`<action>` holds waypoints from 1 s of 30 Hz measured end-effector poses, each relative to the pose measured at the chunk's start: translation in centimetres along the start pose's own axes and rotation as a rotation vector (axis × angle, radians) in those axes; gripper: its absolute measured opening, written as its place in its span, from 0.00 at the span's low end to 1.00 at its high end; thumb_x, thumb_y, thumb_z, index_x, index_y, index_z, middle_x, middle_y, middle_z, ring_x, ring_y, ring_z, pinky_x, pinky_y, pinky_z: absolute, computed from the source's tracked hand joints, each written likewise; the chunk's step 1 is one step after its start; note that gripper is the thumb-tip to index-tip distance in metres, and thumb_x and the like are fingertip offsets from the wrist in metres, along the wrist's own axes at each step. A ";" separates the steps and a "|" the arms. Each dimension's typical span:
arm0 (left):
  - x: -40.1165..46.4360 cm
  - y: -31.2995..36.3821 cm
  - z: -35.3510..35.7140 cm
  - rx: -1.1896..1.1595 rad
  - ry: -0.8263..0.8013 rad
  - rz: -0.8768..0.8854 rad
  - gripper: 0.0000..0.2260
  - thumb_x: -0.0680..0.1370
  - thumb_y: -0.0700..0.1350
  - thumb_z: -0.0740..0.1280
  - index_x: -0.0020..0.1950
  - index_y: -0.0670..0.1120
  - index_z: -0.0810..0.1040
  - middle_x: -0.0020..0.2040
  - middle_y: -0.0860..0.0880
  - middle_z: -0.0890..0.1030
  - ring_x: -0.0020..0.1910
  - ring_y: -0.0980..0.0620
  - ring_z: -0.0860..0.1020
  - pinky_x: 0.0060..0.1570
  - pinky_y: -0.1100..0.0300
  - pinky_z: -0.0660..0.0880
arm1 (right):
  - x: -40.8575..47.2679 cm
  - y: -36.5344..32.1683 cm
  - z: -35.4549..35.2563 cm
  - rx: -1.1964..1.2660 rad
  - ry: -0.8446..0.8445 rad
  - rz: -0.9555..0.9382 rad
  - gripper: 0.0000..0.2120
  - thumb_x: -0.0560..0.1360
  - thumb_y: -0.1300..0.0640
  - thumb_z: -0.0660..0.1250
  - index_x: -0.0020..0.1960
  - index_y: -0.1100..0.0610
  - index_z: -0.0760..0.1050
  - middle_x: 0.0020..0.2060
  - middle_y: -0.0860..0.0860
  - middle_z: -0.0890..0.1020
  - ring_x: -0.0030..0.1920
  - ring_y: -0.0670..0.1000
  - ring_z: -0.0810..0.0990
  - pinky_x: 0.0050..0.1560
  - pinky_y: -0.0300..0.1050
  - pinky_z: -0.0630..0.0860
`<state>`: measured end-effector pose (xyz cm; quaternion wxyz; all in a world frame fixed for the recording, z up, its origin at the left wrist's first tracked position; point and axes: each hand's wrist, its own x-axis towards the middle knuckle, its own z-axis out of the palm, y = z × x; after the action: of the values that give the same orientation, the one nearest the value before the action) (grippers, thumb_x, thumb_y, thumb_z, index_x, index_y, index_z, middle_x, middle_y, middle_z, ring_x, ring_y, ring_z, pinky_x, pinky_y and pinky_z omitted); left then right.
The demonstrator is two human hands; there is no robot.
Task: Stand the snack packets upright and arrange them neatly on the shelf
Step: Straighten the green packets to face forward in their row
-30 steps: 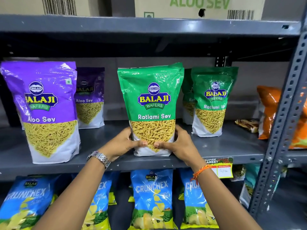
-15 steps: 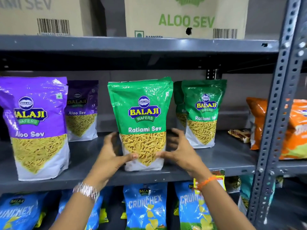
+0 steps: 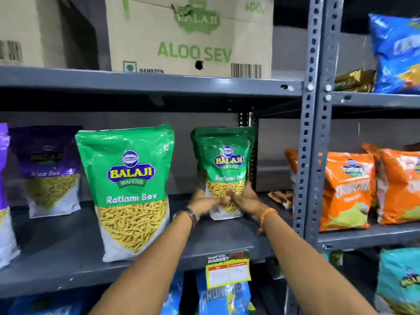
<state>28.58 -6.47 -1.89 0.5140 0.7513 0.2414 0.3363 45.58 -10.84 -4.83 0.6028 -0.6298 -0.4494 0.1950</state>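
Head view: both hands reach to the far part of the grey metal shelf (image 3: 68,258). Left hand (image 3: 202,202) and right hand (image 3: 246,201) meet at the lower front of the far green packet (image 3: 227,160), fingers spread around its base; the picture is blurred there, so cannot tell whether they are clamped on it or only touching. That packet stands upright at the back of the shelf, right of centre, printed "BALAJI" and "Ratlami S…", the rest hidden. Near green packet (image 3: 129,189) stands upright at the front edge, left of the hands and apart from them: "BALAJI WAFERS", "Ratlami Sev", clear window showing yellow strands. Further left and far back, purple packet (image 3: 48,169), upright, reads "Aloo Sev". Another purple packet (image 3: 3,201) is cut off at the left edge. Cardboard box (image 3: 191,35) on the shelf above reads "BALAJI", "ALOO SEV", "NAMKEEN", with a barcode. Yellow price tag (image 3: 228,272) hangs from the shelf edge, headed "SUPER MARKET"; figures unreadable. Blue packets (image 3: 223,296) below read "CRUNCHEX" in part. Orange packets (image 3: 347,192) stand in the bay to the right, beyond the upright post (image 3: 314,133). Left wrist carries a watch (image 3: 189,215), right wrist an orange thread (image 3: 267,214).
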 end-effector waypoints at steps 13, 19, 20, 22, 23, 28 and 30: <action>-4.3 -2.9 2.7 0.414 0.055 0.085 0.42 0.55 0.78 0.68 0.60 0.52 0.76 0.53 0.53 0.86 0.52 0.53 0.84 0.55 0.47 0.80 | -8.4 1.0 -3.9 -0.110 -0.040 -0.164 0.27 0.76 0.63 0.71 0.69 0.60 0.61 0.55 0.49 0.78 0.52 0.45 0.79 0.46 0.24 0.75; -5.7 -2.0 3.0 0.421 0.079 0.091 0.42 0.56 0.77 0.70 0.61 0.53 0.73 0.54 0.53 0.86 0.50 0.53 0.84 0.53 0.49 0.81 | -9.1 0.7 -4.4 -0.103 -0.074 -0.145 0.31 0.75 0.58 0.72 0.72 0.56 0.59 0.62 0.53 0.79 0.62 0.51 0.80 0.65 0.47 0.77; -5.8 -1.7 3.0 0.419 0.075 0.087 0.42 0.56 0.77 0.70 0.61 0.52 0.74 0.54 0.53 0.86 0.50 0.53 0.84 0.53 0.48 0.81 | -9.2 0.6 -4.3 -0.111 -0.073 -0.153 0.31 0.75 0.58 0.71 0.72 0.57 0.59 0.61 0.52 0.79 0.60 0.49 0.81 0.64 0.45 0.78; -6.0 -1.4 3.0 0.404 0.061 0.074 0.43 0.55 0.76 0.70 0.61 0.51 0.73 0.54 0.52 0.86 0.52 0.52 0.84 0.54 0.47 0.81 | -9.2 0.6 -4.2 -0.109 -0.060 -0.156 0.30 0.76 0.59 0.71 0.72 0.57 0.60 0.60 0.51 0.79 0.57 0.47 0.80 0.64 0.44 0.78; -6.2 -1.3 3.0 0.396 0.057 0.066 0.43 0.55 0.76 0.70 0.62 0.51 0.73 0.55 0.52 0.85 0.52 0.51 0.84 0.55 0.47 0.80 | -9.4 0.2 -4.2 -0.120 -0.058 -0.159 0.30 0.76 0.58 0.71 0.72 0.57 0.60 0.60 0.51 0.79 0.58 0.47 0.80 0.65 0.45 0.77; -6.8 -0.8 3.0 0.386 0.043 0.035 0.34 0.62 0.70 0.73 0.57 0.48 0.74 0.54 0.50 0.85 0.51 0.50 0.83 0.57 0.44 0.79 | -10.0 -0.2 -4.4 -0.110 -0.100 -0.108 0.22 0.80 0.64 0.64 0.70 0.58 0.60 0.64 0.59 0.78 0.60 0.55 0.81 0.50 0.36 0.81; -8.2 -0.2 2.8 0.363 0.044 0.058 0.40 0.63 0.68 0.73 0.66 0.48 0.69 0.62 0.51 0.81 0.58 0.51 0.80 0.62 0.47 0.77 | -10.8 -1.5 -4.5 -0.078 -0.063 -0.084 0.28 0.79 0.62 0.65 0.74 0.59 0.57 0.68 0.62 0.76 0.62 0.60 0.79 0.54 0.46 0.80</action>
<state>25.29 -13.96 -4.85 0.3546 0.8309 0.2874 0.3182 42.99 -22.32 -5.73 0.5709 -0.6269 -0.5017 0.1715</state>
